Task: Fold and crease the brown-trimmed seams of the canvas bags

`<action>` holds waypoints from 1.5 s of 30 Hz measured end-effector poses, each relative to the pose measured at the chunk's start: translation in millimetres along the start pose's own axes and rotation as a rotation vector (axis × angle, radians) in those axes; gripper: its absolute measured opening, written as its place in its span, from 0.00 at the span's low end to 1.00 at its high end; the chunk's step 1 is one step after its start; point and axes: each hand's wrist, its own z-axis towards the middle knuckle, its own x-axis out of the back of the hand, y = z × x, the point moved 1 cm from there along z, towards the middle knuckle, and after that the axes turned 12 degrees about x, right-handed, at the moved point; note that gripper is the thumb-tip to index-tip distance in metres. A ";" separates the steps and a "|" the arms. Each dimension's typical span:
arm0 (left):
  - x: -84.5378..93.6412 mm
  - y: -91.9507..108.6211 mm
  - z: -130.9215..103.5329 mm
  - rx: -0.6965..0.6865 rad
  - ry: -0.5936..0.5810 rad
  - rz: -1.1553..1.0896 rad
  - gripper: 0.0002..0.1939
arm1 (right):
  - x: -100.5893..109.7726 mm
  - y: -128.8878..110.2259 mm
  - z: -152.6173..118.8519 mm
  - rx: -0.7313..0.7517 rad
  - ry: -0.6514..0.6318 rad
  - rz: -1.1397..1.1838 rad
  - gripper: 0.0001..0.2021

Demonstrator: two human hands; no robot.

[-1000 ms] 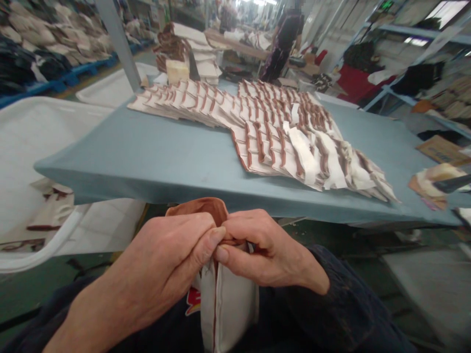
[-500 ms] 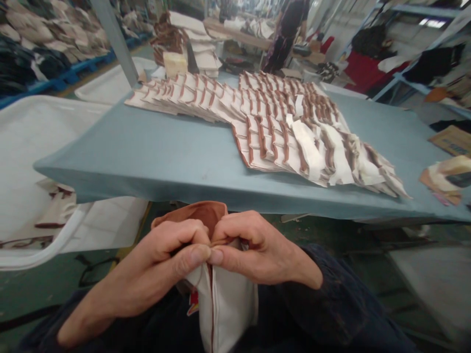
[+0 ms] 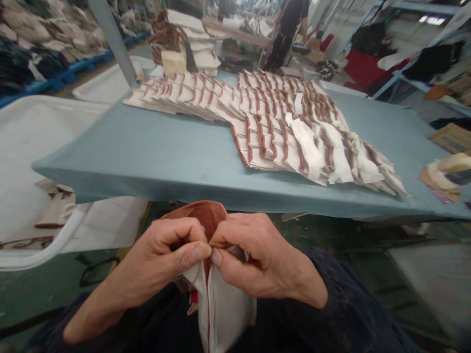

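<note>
A white fabric piece (image 3: pixel 224 309) with a brown-lined seam and a brown inner flap (image 3: pixel 206 213) hangs between my hands, below the table's front edge. My left hand (image 3: pixel 169 250) pinches its top edge between thumb and forefinger. Close against it, my right hand (image 3: pixel 253 255) pinches the same edge from the other side, the two thumb tips nearly touching. Just under the thumbs the seam runs downward with a narrow brown gap. Whatever lies between the fingertips is too small to make out.
Overlapping rows of white pieces with brown edging (image 3: pixel 265 142) lie on a blue-covered table (image 3: pixel 147 147). A white bin (image 3: pixel 33 127) stands left. A tape roll (image 3: pixel 451 171) is at the right edge. Behind the table stands a person (image 3: pixel 285 34).
My right hand has shifted slightly down and right, its fingers tilting. The brown gap below the thumbs looks a little wider. My left hand has hardly moved.
</note>
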 end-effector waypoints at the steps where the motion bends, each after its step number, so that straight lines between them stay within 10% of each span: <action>1: -0.3 0.7 -0.4 0.010 -0.006 -0.010 0.25 | 1.0 0.0 -0.1 0.004 -0.011 0.029 0.10; 9: 0.5 -4.3 -1.8 0.037 -0.046 0.003 0.30 | 3.5 2.0 2.5 -0.099 -0.079 0.141 0.15; 25: -0.4 5.0 -0.6 0.064 -0.121 0.183 0.24 | 1.4 -10.5 0.3 0.241 -0.185 -0.474 0.18; 34: -11.5 22.3 -17.0 -0.083 -0.008 0.446 0.20 | 6.1 -14.9 -0.2 0.198 -0.232 -0.262 0.13; 45: -36.4 21.5 -20.1 -0.373 0.168 0.323 0.16 | -15.9 21.3 -2.6 0.289 0.088 -0.230 0.29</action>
